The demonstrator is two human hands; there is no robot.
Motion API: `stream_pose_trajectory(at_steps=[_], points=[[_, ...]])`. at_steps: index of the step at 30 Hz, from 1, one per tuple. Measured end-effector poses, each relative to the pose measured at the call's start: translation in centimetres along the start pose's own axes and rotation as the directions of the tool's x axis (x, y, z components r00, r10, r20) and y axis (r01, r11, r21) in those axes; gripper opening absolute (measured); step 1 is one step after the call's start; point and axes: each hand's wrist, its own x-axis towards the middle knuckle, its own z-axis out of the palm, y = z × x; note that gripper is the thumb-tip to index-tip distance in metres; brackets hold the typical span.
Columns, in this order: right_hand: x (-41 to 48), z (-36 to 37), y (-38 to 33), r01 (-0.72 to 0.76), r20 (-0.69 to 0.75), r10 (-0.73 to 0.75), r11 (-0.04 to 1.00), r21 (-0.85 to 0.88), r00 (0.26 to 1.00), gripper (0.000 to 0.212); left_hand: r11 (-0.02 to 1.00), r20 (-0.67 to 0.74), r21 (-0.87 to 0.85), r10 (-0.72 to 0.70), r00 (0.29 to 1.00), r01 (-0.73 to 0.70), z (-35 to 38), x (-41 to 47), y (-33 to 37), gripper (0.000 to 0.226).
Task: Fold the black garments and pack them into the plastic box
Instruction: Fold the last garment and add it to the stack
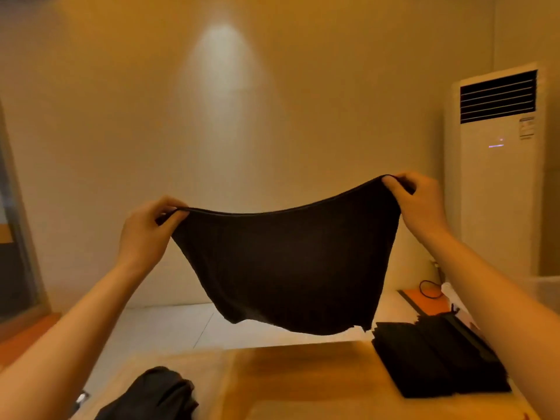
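A black garment point(288, 265) hangs in the air in front of me, stretched wide by its top edge. My left hand point(148, 231) pinches its left corner and my right hand point(418, 201) pinches its right corner, a little higher. Its lower edge floats above the wooden table point(303, 380). A neat stack of folded black garments point(439, 359) lies at the table's right side. A crumpled heap of black garments point(154, 395) sits at the lower left. A translucent plastic box point(545, 289) shows at the far right edge, partly behind my right arm.
A tall white floor air conditioner point(497, 177) stands at the right against the plain wall. An orange board with a black cable point(427, 295) lies on the pale floor behind the table. A window frame borders the left edge.
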Motion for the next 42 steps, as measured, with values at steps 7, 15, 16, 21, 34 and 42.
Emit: stream_pose_trajectory(at_steps=[7, 15, 16, 21, 34, 42], points=[[-10.5, -3.9, 2.5, -0.001, 0.192, 0.033, 0.986, -0.166, 0.981, 0.006, 0.995, 0.221, 0.103, -0.038, 0.975, 0.015, -1.4, -12.4, -1.6, 0.042], [-21.5, -6.6, 2.7, -0.027, 0.231, 0.113, 0.938, -0.347, 0.966, 0.015, 0.994, 0.275, 0.103, -0.065, 0.959, 0.038, -2.3, -22.9, -0.1, 0.04], [-22.8, -7.0, 2.4, -0.033, 0.222, 0.118, 0.934, -0.356, 0.968, 0.014, 0.992, 0.272, 0.119, -0.065, 0.96, 0.033, -2.4, -24.2, 0.0, 0.042], [-29.0, -9.1, 1.5, -0.074, 0.243, 0.143, 0.96, -0.271, 0.96, 0.014, 0.986, 0.27, 0.159, -0.086, 0.959, 0.043, -3.3, -30.4, -0.1, 0.036], [-35.7, -13.9, -1.0, -0.296, 0.306, 0.319, 0.948, -0.118, 0.897, 0.037, 0.965, 0.374, 0.073, -0.262, 0.89, 0.253, -6.2, -36.2, 2.6, 0.059], [-39.8, -14.5, -0.1, -0.233, 0.323, 0.359, 0.9, -0.368, 0.875, 0.061, 0.943, 0.416, 0.032, -0.313, 0.854, 0.33, -6.0, -40.1, 1.9, 0.056]])
